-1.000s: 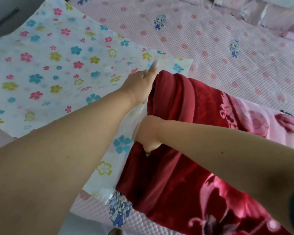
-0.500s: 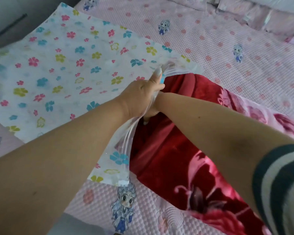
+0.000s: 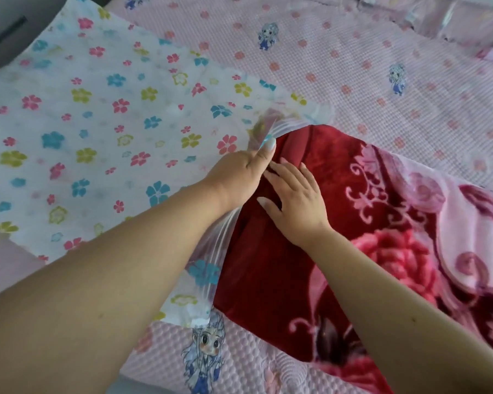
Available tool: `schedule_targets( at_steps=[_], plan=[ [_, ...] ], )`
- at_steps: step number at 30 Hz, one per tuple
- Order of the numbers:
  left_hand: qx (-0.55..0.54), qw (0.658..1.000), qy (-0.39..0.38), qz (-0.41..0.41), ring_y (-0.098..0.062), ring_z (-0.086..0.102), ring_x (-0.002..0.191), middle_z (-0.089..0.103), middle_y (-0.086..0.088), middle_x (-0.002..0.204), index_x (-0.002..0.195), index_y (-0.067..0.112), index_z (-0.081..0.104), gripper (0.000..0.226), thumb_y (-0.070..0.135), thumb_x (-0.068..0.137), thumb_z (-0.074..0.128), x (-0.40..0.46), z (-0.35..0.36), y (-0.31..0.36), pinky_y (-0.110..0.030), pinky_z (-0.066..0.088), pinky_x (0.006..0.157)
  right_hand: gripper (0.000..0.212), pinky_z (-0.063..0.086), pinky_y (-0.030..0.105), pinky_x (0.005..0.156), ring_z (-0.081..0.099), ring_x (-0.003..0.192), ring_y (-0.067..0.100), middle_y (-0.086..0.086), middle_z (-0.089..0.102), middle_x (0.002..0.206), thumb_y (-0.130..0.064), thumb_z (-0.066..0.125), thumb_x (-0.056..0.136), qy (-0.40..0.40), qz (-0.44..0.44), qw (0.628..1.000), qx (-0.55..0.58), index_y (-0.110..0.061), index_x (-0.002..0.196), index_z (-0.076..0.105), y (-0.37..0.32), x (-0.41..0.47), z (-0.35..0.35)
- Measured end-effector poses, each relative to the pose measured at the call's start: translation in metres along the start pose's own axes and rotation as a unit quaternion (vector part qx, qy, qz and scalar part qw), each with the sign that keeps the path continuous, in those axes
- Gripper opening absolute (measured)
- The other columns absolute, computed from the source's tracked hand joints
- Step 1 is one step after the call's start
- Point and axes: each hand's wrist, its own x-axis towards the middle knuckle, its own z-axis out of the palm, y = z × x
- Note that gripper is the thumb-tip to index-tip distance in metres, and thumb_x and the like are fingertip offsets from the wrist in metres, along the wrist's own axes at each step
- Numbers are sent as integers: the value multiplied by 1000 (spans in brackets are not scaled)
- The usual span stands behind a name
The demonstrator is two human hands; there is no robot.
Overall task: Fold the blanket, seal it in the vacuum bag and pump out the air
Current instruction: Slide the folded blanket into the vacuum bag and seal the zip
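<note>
The red blanket (image 3: 339, 237) lies on the bed (image 3: 382, 81), to the right of the flower vacuum bag (image 3: 97, 123). Its folded end points up & left, right at the bag's open mouth (image 3: 271, 126). Its long way runs from that mouth down & right, toward the person. So the blanket has to slide up-left to go in. That's the main thing for the next push, I think.

The left hand (image 3: 239, 177) is at the bag's edge. Its fingers are curled & pinch the clear top flap, w/ the thumb (image 3: 268, 149) sticking up. The flap is lifted just over the blanket's end. Clear plastic also runs down along the blanket's left side, under the left arm.

The right hand (image 3: 293, 197) lies flat on the dark red part, fingers (image 3: 282, 169) straight & spread a bit, tips near the left hand. It holds nothing; it just presses. This hand is the one on the blanket, so it looks like the pusher.

The blanket looks thick, soft & fuzzy. It's dark red near the bag, w/ big pink roses & curly shapes farther right. It's folded, but I can't tell how many layers. Only the tip is at the mouth; most is outside. The bag is not sealed yet. No pump in view.

The bag lies flat on the pink bed sheet, white w/ small pink, blue & yellow flowers.
</note>
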Motion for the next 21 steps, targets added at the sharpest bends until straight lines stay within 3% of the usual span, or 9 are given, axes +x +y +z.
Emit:
schedule_targets(
  at_steps=[2,3,5,6,8,11,15,18,21],
  plan=[
    [35,999,0,6,-12,45,90,49,1,94,92,22,40,56,64,92,4,7,9,1,-38,41,94,56,3,37,119,16,145,16,3,31,153,-46,38,97,-24,77,996,30,-16,145,38,3,-22,15],
    [52,999,0,4,-11,44,90,47,2,94,92,23,38,53,64,92,4,7,13,2,-36,41,91,54,-1,34,118,12,146,14,2,26,156,-41,38,99,-97,97,987,85,-16,147,34,0,-20,24],
    [65,998,2,12,-13,48,91,51,1,94,91,22,40,54,64,93,6,9,22,3,-33,40,90,49,-5,31,117,9,146,11,0,22,157,-31,35,101,-216,105,959,153,-17,148,31,-7,-9,41],
    [63,998,-4,13,-16,53,95,58,-3,98,90,19,45,60,65,91,7,11,26,1,-34,41,94,45,-3,31,118,13,145,11,0,27,155,-24,36,101,-226,110,948,196,-16,146,36,-9,-7,46],
    [65,998,-16,9,-21,58,112,65,-8,117,103,8,61,81,68,89,7,9,32,-3,-35,40,101,39,5,32,119,23,140,6,1,42,147,-11,39,99,-133,160,923,323,-12,137,50,-8,-16,46],
    [99,995,-31,1,-22,55,120,62,-7,127,124,11,59,84,67,90,8,7,38,-10,-35,40,102,39,20,29,117,31,135,-1,-7,49,142,-9,43,96,-27,235,870,433,-21,131,56,-16,-52,37],
    [93,994,-52,22,-18,40,136,46,2,146,141,26,46,78,69,89,7,4,43,-16,-37,32,112,34,30,30,113,42,129,3,-9,53,135,-19,45,98,-18,246,876,413,-23,129,57,-26,-58,28],
    [93,995,-28,35,-17,34,140,37,3,153,141,30,45,82,71,84,3,-2,42,-20,-45,32,113,30,37,26,104,48,119,0,-16,57,123,-28,43,99,2,269,860,433,-25,123,60,-25,-47,18],
    [173,985,9,26,-17,34,140,35,5,153,131,34,54,85,72,82,-4,-20,40,-26,-50,38,106,30,40,29,103,53,116,1,-14,61,120,-32,41,99,29,305,838,452,-24,117,65,-29,-51,16]
  ],
)
